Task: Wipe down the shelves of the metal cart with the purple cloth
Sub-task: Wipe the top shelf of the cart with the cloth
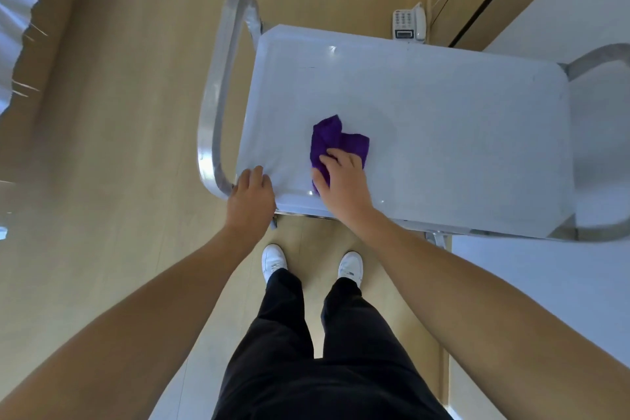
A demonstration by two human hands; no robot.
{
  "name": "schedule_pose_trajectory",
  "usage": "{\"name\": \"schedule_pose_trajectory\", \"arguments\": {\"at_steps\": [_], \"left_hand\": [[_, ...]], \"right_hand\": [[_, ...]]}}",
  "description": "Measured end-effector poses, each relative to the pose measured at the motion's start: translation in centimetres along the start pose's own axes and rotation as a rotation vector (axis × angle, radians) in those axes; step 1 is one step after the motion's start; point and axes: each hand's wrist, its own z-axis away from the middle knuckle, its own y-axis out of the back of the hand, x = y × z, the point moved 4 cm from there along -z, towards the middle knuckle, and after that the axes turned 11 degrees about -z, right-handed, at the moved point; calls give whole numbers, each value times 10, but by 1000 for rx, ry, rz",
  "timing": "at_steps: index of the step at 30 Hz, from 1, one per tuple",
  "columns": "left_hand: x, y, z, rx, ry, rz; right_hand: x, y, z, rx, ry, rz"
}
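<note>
The metal cart's top shelf fills the middle of the view, pale and shiny, with a curved handle at its left end. A crumpled purple cloth lies on the shelf near its front left. My right hand presses on the cloth's near part, fingers curled over it. My left hand grips the shelf's front left corner beside the handle. The lower shelves are hidden under the top one.
A white telephone sits on the wooden floor behind the cart. A second curved handle closes the cart's right end. A white bed edge lies at far left. My feet stand just before the cart.
</note>
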Motion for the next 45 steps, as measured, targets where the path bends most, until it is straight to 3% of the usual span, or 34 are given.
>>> {"name": "schedule_pose_trajectory", "arguments": {"at_steps": [3, 8, 13, 17, 23, 25, 30, 34, 36, 42, 45], "left_hand": [[-7, -10, -3, 14, -51, 16], [-14, -19, 3, 49, -128, 12], [-24, -22, 5, 70, -193, 117], [-31, -30, 6, -2, -211, 108], [-34, -30, 6, -77, -209, 85], [-32, -31, 5, -68, -229, 68], [-29, -35, 4, -54, -258, 41], [-27, -33, 7, -51, -226, 117], [-28, -33, 7, -66, -211, 140], [-29, -33, 6, -75, -232, 99], [-29, -34, 11, -63, -226, 68]], "right_hand": [[10, -10, 1, 44, 35, 112], [-9, -40, -6, -2, -96, 240], [-70, -92, -7, -162, 136, 207], [-61, -82, -16, -209, 218, 220], [-5, -36, -16, 63, -222, 143], [-15, -42, -15, 117, -273, 96], [-75, -87, -9, -102, 116, 23], [-63, -77, -12, -139, 192, -20], [-48, -63, -13, -97, 144, -16], [-39, -56, -4, 132, -245, 59], [-77, -87, 1, 38, -110, 17]]}}
